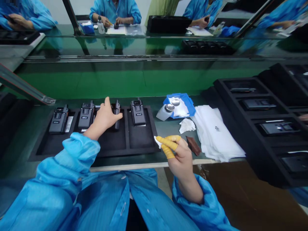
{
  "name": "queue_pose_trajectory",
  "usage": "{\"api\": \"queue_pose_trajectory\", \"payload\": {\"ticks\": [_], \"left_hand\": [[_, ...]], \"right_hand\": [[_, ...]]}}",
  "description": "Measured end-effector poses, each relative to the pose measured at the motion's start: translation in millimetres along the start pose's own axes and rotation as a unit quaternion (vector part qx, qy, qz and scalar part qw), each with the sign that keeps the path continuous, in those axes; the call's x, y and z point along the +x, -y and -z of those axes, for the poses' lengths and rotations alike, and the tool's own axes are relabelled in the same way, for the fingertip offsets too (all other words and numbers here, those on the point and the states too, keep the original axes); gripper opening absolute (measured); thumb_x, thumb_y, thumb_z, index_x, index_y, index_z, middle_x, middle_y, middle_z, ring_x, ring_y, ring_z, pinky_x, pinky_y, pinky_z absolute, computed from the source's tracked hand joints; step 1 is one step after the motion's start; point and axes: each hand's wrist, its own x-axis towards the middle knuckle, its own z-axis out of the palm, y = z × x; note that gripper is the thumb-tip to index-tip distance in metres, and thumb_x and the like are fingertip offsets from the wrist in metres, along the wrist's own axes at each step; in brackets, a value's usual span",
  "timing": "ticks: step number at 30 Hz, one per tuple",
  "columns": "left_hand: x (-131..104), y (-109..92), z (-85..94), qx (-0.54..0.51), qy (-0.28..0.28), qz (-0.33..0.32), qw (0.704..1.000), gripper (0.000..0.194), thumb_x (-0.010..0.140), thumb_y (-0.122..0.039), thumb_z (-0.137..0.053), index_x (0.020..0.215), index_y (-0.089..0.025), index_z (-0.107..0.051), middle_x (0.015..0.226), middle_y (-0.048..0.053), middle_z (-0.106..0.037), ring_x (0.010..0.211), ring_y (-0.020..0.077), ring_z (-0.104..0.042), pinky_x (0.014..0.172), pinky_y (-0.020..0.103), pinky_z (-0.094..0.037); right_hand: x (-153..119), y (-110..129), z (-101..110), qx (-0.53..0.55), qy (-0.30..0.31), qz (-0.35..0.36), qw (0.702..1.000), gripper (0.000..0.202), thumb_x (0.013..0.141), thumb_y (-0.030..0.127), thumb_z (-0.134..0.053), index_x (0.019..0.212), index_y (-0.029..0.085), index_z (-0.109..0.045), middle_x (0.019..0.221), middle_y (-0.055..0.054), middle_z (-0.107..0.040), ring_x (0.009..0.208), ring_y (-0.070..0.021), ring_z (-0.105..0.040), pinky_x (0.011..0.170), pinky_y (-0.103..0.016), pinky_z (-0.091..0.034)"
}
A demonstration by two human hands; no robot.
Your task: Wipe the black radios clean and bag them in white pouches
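Note:
A black tray [142, 144] with compartments lies on the bench, bearing several dark handheld devices. My left hand [106, 116] reaches over it, thumb and fingers around a device [117, 115] turned on its side in the third compartment from the left. Two devices stand to its left, the leftmost one [59, 119] and another [86, 115]; one more [138, 113] is in the right compartment. My right hand [179, 153], with yellow finger covers, pinches a small white wipe [158, 141] beyond the tray's right edge.
Right of the tray are a blue box [191, 103], a bottle with a metal top [164, 112], a crumpled wipe [187, 125], a brown piece [193, 146] and stacked white cloths [216, 134]. Another black tray [250, 117] holds devices. People in blue work behind the green partition [115, 78].

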Motion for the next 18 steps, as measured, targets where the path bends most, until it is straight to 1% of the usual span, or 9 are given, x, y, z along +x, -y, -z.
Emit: {"api": "queue_pose_trajectory", "payload": {"ticks": [2, 3, 5, 7, 8, 10, 12, 15, 18], "left_hand": [[-13, 9, 1.4, -0.104, -0.003, -0.026, 0.994, 0.097, 0.066, -0.035, -0.070, 0.146, -0.008, -0.022, 0.122, 0.021, -0.057, 0.114, 0.0348, -0.058, 0.095, 0.046, -0.047], [-22, 13, 1.4, -0.149, -0.003, -0.039, 0.988, 0.096, 0.064, -0.032, -0.071, 0.145, -0.010, -0.024, 0.121, 0.018, -0.058, 0.112, 0.0324, -0.059, 0.096, 0.045, -0.047], [-43, 18, 0.5, -0.213, -0.010, -0.078, 0.974, 0.084, 0.060, -0.025, -0.069, 0.137, -0.015, -0.037, 0.120, 0.013, -0.057, 0.110, 0.0281, -0.059, 0.096, 0.043, -0.048], [-63, 20, -0.8, -0.236, -0.021, -0.130, 0.963, 0.065, 0.058, -0.016, -0.064, 0.121, -0.018, -0.049, 0.116, 0.009, -0.057, 0.108, 0.0251, -0.059, 0.095, 0.040, -0.048], [-71, 20, -1.3, -0.240, -0.022, -0.154, 0.958, 0.058, 0.057, -0.013, -0.061, 0.114, -0.019, -0.052, 0.113, 0.007, -0.057, 0.107, 0.0240, -0.059, 0.095, 0.040, -0.048], [-83, 19, -2.3, -0.242, -0.019, -0.189, 0.951, 0.053, 0.055, -0.008, -0.057, 0.106, -0.021, -0.053, 0.109, 0.005, -0.057, 0.106, 0.0227, -0.058, 0.095, 0.039, -0.048], [-89, 17, -3.2, -0.241, -0.014, -0.213, 0.947, 0.054, 0.055, -0.005, -0.056, 0.106, -0.022, -0.051, 0.109, 0.004, -0.057, 0.107, 0.0226, -0.058, 0.095, 0.039, -0.048], [-91, 17, -5.1, -0.247, -0.009, -0.235, 0.940, 0.057, 0.055, -0.001, -0.054, 0.108, -0.022, -0.050, 0.110, 0.004, -0.057, 0.108, 0.0222, -0.057, 0.095, 0.039, -0.048], [-90, 17, -7.0, -0.255, -0.010, -0.249, 0.934, 0.057, 0.056, 0.000, -0.054, 0.108, -0.023, -0.050, 0.109, 0.004, -0.058, 0.107, 0.0218, -0.058, 0.094, 0.038, -0.049]], "right_hand": [[2, 1, -1, -0.005, 0.007, 0.002, 1.000, 0.039, 0.081, 0.010, -0.058, 0.108, 0.036, -0.070, 0.082, 0.001, -0.063, 0.076, -0.0140, -0.058, 0.068, -0.033, -0.040], [3, 2, -3, -0.008, 0.008, 0.001, 1.000, 0.038, 0.081, 0.011, -0.057, 0.107, 0.036, -0.070, 0.082, 0.001, -0.063, 0.076, -0.0142, -0.059, 0.068, -0.033, -0.040], [8, 5, -7, -0.010, 0.008, -0.001, 1.000, 0.035, 0.082, 0.012, -0.057, 0.104, 0.035, -0.072, 0.082, 0.001, -0.063, 0.076, -0.0144, -0.059, 0.069, -0.034, -0.039], [15, 11, -13, -0.009, 0.003, 0.006, 1.000, 0.031, 0.083, 0.014, -0.057, 0.102, 0.034, -0.072, 0.083, 0.001, -0.064, 0.077, -0.0141, -0.059, 0.071, -0.035, -0.039], [20, 15, -18, -0.009, 0.001, 0.013, 1.000, 0.030, 0.083, 0.014, -0.058, 0.101, 0.033, -0.073, 0.083, 0.001, -0.064, 0.078, -0.0140, -0.059, 0.072, -0.035, -0.038], [29, 25, -27, -0.013, 0.001, 0.035, 0.999, 0.030, 0.084, 0.013, -0.056, 0.101, 0.032, -0.072, 0.083, 0.001, -0.064, 0.079, -0.0136, -0.059, 0.075, -0.035, -0.037], [37, 35, -37, -0.025, 0.001, 0.063, 0.998, 0.031, 0.085, 0.011, -0.054, 0.101, 0.030, -0.072, 0.083, 0.000, -0.064, 0.080, -0.0130, -0.059, 0.077, -0.035, -0.036], [44, 47, -51, -0.054, 0.003, 0.116, 0.992, 0.032, 0.086, 0.011, -0.051, 0.102, 0.029, -0.072, 0.084, -0.001, -0.063, 0.080, -0.0134, -0.057, 0.080, -0.037, -0.033], [47, 53, -62, -0.091, 0.023, 0.169, 0.981, 0.038, 0.083, 0.010, -0.049, 0.105, 0.032, -0.071, 0.087, -0.002, -0.063, 0.082, -0.0147, -0.054, 0.084, -0.039, -0.031]]}}
